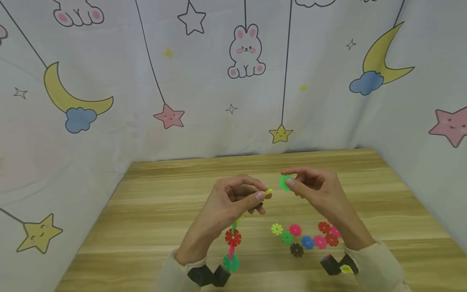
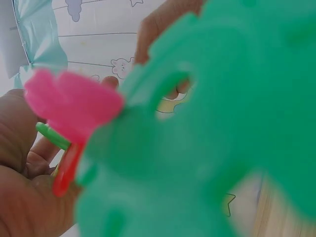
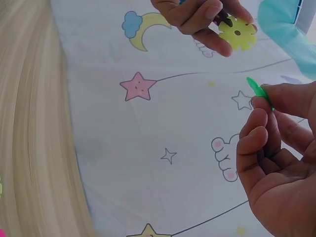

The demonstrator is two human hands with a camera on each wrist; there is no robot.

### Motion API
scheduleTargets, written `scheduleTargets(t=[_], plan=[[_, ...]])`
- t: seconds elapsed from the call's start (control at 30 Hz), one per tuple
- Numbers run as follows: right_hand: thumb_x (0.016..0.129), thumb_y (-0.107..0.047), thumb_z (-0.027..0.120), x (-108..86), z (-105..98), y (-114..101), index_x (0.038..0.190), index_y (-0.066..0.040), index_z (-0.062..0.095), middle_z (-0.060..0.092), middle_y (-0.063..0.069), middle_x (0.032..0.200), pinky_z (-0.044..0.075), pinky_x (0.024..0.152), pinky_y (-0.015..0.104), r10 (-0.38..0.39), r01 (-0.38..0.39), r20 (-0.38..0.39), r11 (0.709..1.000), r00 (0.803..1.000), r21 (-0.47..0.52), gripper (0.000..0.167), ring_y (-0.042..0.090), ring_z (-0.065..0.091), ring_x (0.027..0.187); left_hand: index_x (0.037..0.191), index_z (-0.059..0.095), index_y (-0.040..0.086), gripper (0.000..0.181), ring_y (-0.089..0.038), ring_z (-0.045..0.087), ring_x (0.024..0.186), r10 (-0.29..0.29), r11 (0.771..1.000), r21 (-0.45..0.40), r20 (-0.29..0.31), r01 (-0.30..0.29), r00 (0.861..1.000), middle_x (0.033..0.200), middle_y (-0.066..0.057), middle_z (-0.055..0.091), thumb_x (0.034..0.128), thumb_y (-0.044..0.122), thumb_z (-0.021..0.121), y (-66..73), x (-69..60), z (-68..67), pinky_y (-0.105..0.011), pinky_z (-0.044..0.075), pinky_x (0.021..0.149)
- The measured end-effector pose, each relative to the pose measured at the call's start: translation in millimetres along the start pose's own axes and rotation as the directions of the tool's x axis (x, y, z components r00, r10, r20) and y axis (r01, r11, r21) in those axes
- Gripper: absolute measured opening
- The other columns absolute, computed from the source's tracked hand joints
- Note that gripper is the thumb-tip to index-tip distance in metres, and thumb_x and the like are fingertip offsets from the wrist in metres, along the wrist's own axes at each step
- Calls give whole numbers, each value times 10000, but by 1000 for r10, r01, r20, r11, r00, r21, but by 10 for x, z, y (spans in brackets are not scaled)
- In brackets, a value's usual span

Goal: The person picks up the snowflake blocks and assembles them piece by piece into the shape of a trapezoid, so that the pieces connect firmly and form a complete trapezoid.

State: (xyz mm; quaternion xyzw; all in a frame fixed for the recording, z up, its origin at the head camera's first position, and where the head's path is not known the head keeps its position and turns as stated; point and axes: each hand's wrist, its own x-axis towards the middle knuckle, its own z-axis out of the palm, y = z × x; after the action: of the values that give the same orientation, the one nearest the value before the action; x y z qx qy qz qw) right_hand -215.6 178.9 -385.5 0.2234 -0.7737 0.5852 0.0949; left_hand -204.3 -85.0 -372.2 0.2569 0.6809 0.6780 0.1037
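Observation:
In the head view my left hand [image 1: 237,202] pinches a yellow disc [image 1: 268,191], the end of a linked chain of notched plastic discs. From that hand hang a red disc [image 1: 233,237] and a teal one [image 1: 231,263]. My right hand [image 1: 322,190] holds a bright green disc [image 1: 285,182] between thumb and index finger, apart from the yellow one. The right wrist view shows the green disc [image 3: 258,91] edge-on and the yellow disc [image 3: 238,33] face-on. Close to the left wrist camera, a teal disc [image 2: 163,163] covers much of the left hand's work.
Loose discs lie on the wooden table [image 1: 164,194] below my right hand: yellow [image 1: 277,229], green [image 1: 287,237], black [image 1: 297,250], blue [image 1: 308,242] and several pink and red ones. A printed curtain [image 1: 204,81] stands behind and beside the table.

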Motion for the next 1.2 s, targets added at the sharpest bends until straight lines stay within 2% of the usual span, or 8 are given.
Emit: scheduleTargets(t=[0.17,0.37,0.5,0.63,0.9,1.0,1.2], plan=[[993,35,701,-14,33,-43,1177,-5,778,590,-35,728,453,551,320,-82,82,-2,995,997,62,204,159,505,608,1169,748,42,157,-155,788,788,4,1000,-5,0,-4,1000,960,-12,798,1032,116,725,7,0,-1,-305,621,773],[971,100,676,-45,48,-87,1138,14,786,584,-33,711,459,549,318,-137,137,-13,982,991,132,218,157,506,611,1171,750,52,161,-152,786,791,2,1000,-7,9,-2,1000,991,-22,804,1035,134,726,11,2,8,-301,631,777],[973,111,670,-63,56,-127,1137,40,782,584,-38,729,466,557,310,-146,142,16,980,989,137,210,154,510,624,1180,750,54,168,-199,793,803,3,1000,1,17,-3,1000,1000,-15,802,1037,137,725,-7,16,26,-308,637,780],[972,105,677,-78,66,-170,1139,39,790,610,-40,758,465,561,308,-141,139,1,980,990,142,212,155,520,641,1170,753,51,164,-245,797,811,5,1000,5,22,-5,1000,965,-5,793,1035,139,728,-26,29,40,-308,635,776],[968,109,685,-44,121,-154,1150,12,801,700,-60,852,498,590,274,-161,158,6,976,987,150,237,149,551,658,1166,757,57,161,-156,785,790,-4,1000,2,18,4,1000,965,15,790,1027,135,736,-41,-10,32,-312,633,768],[975,97,685,-32,138,-142,1149,23,797,715,-69,860,518,610,261,-157,152,23,976,987,156,219,145,567,660,1156,766,83,146,-191,788,793,-1,1000,17,8,1,1000,951,1,784,1025,141,739,-33,-24,24,-331,629,764],[979,86,686,-43,155,-151,1146,31,796,708,-52,837,533,619,269,-141,134,32,978,989,158,208,150,579,657,1136,776,129,120,-348,794,845,-7,999,31,12,7,1000,938,-44,771,1020,152,750,-15,-13,34,-359,639,784]])
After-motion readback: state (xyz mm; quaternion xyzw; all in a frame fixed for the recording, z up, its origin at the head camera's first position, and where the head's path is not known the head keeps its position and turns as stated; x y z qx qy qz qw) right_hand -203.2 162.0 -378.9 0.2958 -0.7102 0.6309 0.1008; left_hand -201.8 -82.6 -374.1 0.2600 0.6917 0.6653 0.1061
